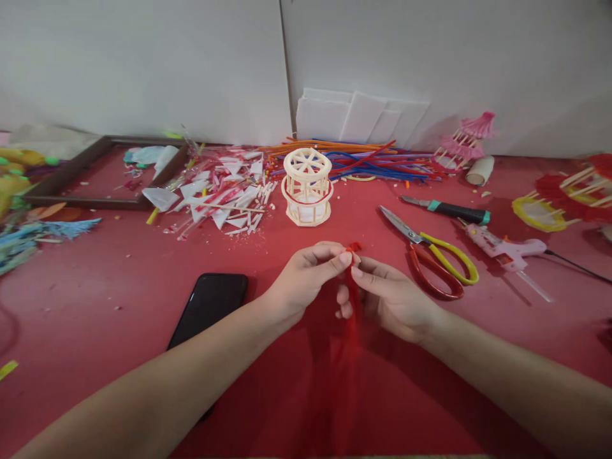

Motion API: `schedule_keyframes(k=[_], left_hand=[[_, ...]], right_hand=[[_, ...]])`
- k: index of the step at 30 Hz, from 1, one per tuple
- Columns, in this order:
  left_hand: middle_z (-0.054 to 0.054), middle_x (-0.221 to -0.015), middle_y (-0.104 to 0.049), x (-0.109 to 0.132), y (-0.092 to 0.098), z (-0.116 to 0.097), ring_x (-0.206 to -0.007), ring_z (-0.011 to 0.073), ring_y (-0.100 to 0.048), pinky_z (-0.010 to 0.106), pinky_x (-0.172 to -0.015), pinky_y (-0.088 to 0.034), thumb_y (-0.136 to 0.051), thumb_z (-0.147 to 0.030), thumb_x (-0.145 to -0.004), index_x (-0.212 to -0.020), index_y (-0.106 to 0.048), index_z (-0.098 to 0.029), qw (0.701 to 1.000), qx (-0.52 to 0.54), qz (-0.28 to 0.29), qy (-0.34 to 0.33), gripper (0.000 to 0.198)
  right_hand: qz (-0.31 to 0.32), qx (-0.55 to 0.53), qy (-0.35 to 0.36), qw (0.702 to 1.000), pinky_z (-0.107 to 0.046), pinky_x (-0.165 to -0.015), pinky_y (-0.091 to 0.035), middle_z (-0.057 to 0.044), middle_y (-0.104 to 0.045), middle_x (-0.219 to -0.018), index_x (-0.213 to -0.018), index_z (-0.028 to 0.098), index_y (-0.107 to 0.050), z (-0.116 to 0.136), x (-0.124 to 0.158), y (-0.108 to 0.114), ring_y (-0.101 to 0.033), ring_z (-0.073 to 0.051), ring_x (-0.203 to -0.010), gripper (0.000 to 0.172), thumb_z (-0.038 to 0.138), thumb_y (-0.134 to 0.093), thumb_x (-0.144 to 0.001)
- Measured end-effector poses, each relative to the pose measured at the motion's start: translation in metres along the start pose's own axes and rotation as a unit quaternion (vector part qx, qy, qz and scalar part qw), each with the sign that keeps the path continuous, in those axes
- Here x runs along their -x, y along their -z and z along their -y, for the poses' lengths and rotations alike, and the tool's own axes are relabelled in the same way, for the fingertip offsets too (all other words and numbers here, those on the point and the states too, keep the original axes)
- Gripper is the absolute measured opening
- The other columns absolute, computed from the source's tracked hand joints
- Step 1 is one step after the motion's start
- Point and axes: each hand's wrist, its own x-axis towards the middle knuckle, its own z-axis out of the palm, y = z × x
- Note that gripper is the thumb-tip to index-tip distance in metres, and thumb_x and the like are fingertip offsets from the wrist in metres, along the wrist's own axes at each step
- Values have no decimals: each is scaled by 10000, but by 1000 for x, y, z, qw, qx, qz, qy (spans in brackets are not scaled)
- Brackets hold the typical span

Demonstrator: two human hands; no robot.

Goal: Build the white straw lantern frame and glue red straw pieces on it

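Above the middle of the red table, my left hand (308, 280) pinches the top of a red ribbon-like strip (352, 293) between thumb and fingers. My right hand (399, 296) is closed on the same strip just to the right, its thumb near the left fingertips. A small bunched red end pokes up over the fingers, while the lower part hangs down, blurred against the red surface. Straight beyond the hands stands a small round two-tier frame (307, 188) of pale sticks and rings, with a red band around its middle. Neither hand touches it.
Scissors (425, 248), a utility knife (447, 209) and a pink glue gun (507, 248) lie to the right. A black phone (210, 306) rests by my left forearm. Paper scraps (220, 197), coloured pipe cleaners (382, 159) and a brown frame (90, 203) line the back.
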Motion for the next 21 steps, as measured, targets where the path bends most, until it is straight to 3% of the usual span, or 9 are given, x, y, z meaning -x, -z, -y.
schedule_keyframes(k=[2,4,6,8,11,12,14,16,21], left_hand=[[-35,-588,-590,0,0,0,-427,147,-585,317,-418,-543,-740,-405,-823,-859,-631,-186,999,26,22,16,247],[-36,-556,-589,0,0,1,-412,141,-569,300,-408,-528,-738,-393,-823,-850,-650,-179,999,30,20,20,234],[-31,-568,-607,-1,1,1,-403,103,-532,237,-390,-469,-773,-393,-788,-833,-685,-162,1000,15,-10,14,252],[-12,-652,-662,-2,1,2,-477,77,-557,200,-450,-462,-828,-378,-728,-808,-719,-149,999,14,-50,-1,266],[12,-776,-720,-5,2,2,-703,91,-647,190,-667,-510,-887,-363,-652,-776,-747,-154,996,42,-76,-6,281],[14,-796,-728,-5,2,2,-745,95,-654,191,-708,-507,-900,-365,-632,-769,-751,-158,996,47,-77,1,289],[20,-801,-734,-5,3,2,-736,92,-645,190,-699,-490,-908,-388,-621,-774,-759,-160,997,33,-65,31,312],[31,-794,-737,-4,3,1,-719,93,-639,194,-682,-475,-902,-426,-627,-780,-763,-159,998,2,-42,55,338],[44,-758,-733,-2,2,0,-719,115,-648,223,-695,-463,-877,-528,-624,-744,-743,-147,994,-85,14,70,422]], right_hand=[[0,-3,-5,1000,-281,-611,-566,20,-704,-715,-968,215,-576,-2,0,0,-654,-119,-547,314,432,-746,-819],[1,9,-8,1000,-295,-621,-576,9,-715,-737,-973,214,-581,-3,-1,0,-666,-128,-565,311,444,-733,-828],[-2,56,-6,998,-314,-644,-584,-15,-727,-780,-958,204,-607,-2,1,3,-690,-148,-627,321,486,-704,-841],[-9,178,14,984,-309,-658,-576,-27,-732,-821,-927,198,-653,6,5,8,-697,-160,-692,317,506,-676,-855],[-70,418,102,900,-265,-634,-545,-7,-728,-799,-867,222,-709,28,15,18,-676,-150,-705,225,445,-677,-863],[-104,466,138,868,-256,-627,-540,-1,-725,-777,-853,231,-716,35,19,21,-672,-144,-689,197,422,-674,-866],[-152,493,187,836,-249,-620,-547,-2,-723,-750,-843,235,-721,48,25,26,-677,-142,-665,181,406,-667,-870],[-155,475,201,843,-258,-630,-563,-15,-733,-765,-851,229,-732,54,25,27,-689,-146,-663,194,412,-670,-867],[-76,419,170,889,-286,-718,-575,-38,-757,-911,-955,232,-769,45,13,25,-706,-155,-772,234,428,-703,-845]])
